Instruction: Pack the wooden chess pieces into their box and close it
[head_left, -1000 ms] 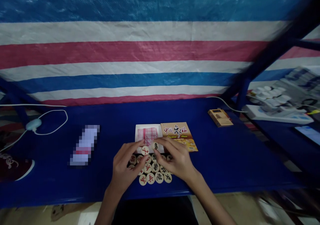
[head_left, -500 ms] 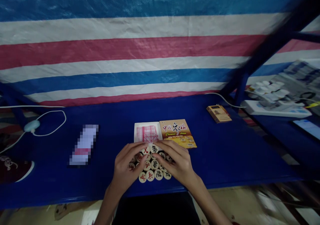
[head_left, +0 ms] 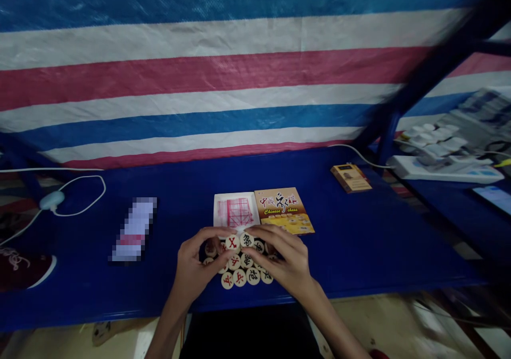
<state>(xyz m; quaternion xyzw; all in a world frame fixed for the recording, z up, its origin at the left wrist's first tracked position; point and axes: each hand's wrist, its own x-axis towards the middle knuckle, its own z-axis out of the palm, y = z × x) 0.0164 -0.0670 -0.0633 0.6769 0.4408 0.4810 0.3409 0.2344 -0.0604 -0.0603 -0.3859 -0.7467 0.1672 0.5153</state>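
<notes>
Round Chinese chess pieces (head_left: 239, 278) with red and black characters lie packed in rows on the blue surface. Between thumb and fingers, my left hand (head_left: 198, 258) pinches a red-marked piece (head_left: 232, 242) at the far side of the group. Close beside it, a black-marked piece (head_left: 247, 240) sits in the grip of my right hand (head_left: 285, 255). Both hands partly cover the pieces around them. Just beyond stand a white box tray (head_left: 216, 210) with a red-lined sheet (head_left: 239, 211) inside and the printed Chinese chess lid (head_left: 284, 210).
A phone (head_left: 134, 228) lies to the left, near a white cable with a round switch (head_left: 51, 200). A small yellow-brown box (head_left: 351, 178) is at the back right. Farther right are a power strip (head_left: 447, 170) and another phone (head_left: 495, 198). A shoe (head_left: 24, 268) shows at far left.
The fingers of my left hand have shifted slightly, showing more of the red-marked piece and the pieces at left. The view has tilted a little.
</notes>
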